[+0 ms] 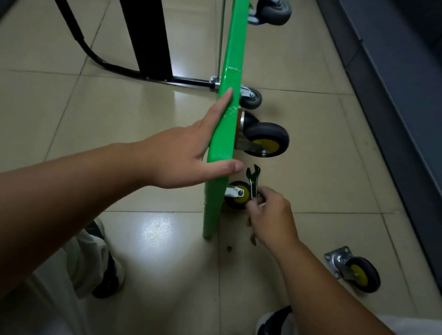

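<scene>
Your left hand (187, 156) lies flat on the top edge of the bright green flat cart platform (236, 40), which stands on its side on the beige tiled floor (36, 111). The fingers are straight along one face and the thumb sits across the edge. Your right hand (272, 221) pinches a dark metal open-end wrench (252, 180), its free jaw pointing up. It is at the small black caster with yellow hub (237, 195) mounted near the platform's near end. A bigger black-and-yellow caster (267, 139) is just above it. A loose caster with steel plate (356, 269) lies on the floor to your right, well apart.
</scene>
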The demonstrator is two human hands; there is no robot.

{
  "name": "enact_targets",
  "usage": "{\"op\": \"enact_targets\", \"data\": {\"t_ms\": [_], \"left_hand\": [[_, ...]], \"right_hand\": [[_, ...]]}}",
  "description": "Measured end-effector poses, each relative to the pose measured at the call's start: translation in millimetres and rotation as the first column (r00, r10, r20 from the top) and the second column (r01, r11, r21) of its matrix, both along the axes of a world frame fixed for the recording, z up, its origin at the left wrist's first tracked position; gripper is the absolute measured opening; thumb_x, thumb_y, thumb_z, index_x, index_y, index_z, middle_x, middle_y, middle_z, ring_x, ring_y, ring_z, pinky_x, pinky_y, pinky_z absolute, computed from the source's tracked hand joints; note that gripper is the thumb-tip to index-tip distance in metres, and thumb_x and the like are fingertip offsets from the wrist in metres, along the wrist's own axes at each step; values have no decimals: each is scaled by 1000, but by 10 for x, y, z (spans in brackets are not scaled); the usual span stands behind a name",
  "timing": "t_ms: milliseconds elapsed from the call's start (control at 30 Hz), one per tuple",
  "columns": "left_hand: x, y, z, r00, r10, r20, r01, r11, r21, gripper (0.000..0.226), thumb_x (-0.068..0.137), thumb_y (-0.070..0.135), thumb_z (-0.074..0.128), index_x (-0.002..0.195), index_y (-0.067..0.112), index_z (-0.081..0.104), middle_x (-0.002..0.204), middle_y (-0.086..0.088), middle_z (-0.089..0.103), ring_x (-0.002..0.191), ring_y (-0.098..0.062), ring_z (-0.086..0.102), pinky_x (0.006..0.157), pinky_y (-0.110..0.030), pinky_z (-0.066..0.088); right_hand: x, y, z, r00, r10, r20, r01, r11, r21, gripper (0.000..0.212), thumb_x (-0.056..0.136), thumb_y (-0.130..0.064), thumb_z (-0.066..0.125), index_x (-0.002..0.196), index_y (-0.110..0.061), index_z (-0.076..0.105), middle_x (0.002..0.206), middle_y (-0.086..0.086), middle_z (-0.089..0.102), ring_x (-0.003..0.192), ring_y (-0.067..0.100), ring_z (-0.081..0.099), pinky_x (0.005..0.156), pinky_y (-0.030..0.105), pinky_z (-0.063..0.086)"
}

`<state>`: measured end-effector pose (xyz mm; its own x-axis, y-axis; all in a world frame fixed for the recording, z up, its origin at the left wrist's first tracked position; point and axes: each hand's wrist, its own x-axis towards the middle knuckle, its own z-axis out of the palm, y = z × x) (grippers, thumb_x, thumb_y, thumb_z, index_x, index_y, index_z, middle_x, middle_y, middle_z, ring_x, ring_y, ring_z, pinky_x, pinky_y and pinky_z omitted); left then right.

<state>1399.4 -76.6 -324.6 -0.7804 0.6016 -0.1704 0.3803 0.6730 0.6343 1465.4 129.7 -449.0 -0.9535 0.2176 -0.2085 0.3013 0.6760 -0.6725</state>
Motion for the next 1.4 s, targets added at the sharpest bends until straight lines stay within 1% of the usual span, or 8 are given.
{"op": "enact_targets", "data": {"t_ms": [133,233,333,533,633,867,1000,1400], "left_hand": [[12,9,-8,1000,17,-4,-17,1000,13,109,73,86,45,145,55,-32,161,-5,37,112,-26,65,96,-45,54],[15,14,-12,1000,23,-3,-22,999,30,109,71,86,45,144,57,-31,161,-4,36,116,-26,63,98,-46,54],[12,9,-19,1000,20,-1,-20,999,31,108,75,83,48,144,57,-31,162,-3,35,117,-25,63,98,-46,54],[-15,1,-42,1000,14,-11,-14,1000,11,106,80,75,50,144,55,-32,159,-4,38,112,-25,64,95,-45,54],[-20,6,-34,1000,14,-15,-13,1000,3,107,80,76,50,144,54,-33,159,-5,39,108,-25,65,93,-45,55],[11,7,-29,999,32,-9,-32,999,11,107,81,72,50,147,50,-31,157,-6,41,102,-23,66,91,-42,56],[12,12,-29,999,34,-8,-34,999,20,106,81,74,50,146,53,-31,155,-6,42,101,-23,67,90,-43,56],[-34,-13,-39,1000,-4,2,4,1000,9,109,82,74,50,147,50,-34,160,-4,37,104,-24,67,90,-42,57]], "right_hand": [[-38,-79,460,997,-71,17,73,983,-168,16,92,-13,57,90,-13,73,73,1,67,63,22,68,46,31,52],[-94,-152,728,998,-52,17,55,967,-248,23,96,-16,61,115,-14,74,95,0,73,75,18,67,71,37,60],[-132,-210,822,998,-34,44,44,961,-272,27,98,-19,60,122,-17,72,104,2,74,71,18,69,53,28,54],[-184,-243,948,993,28,111,23,900,-436,25,101,-16,60,123,-14,70,103,1,73,66,11,71,63,24,58],[-210,-210,982,991,58,119,2,892,-451,26,101,-16,60,124,-11,70,104,4,74,61,11,70,67,28,60],[-165,-267,840,988,104,112,-39,880,-473,23,102,-15,59,119,-13,73,104,1,76,88,18,74,76,34,63],[-81,-258,625,996,79,35,-58,908,-415,22,100,-19,63,119,-21,73,95,-14,71,85,5,68,76,21,58],[-225,-111,75,988,108,-114,-151,853,-500,37,93,-6,69,128,-17,69,116,3,71,108,15,67,87,17,54]]}}
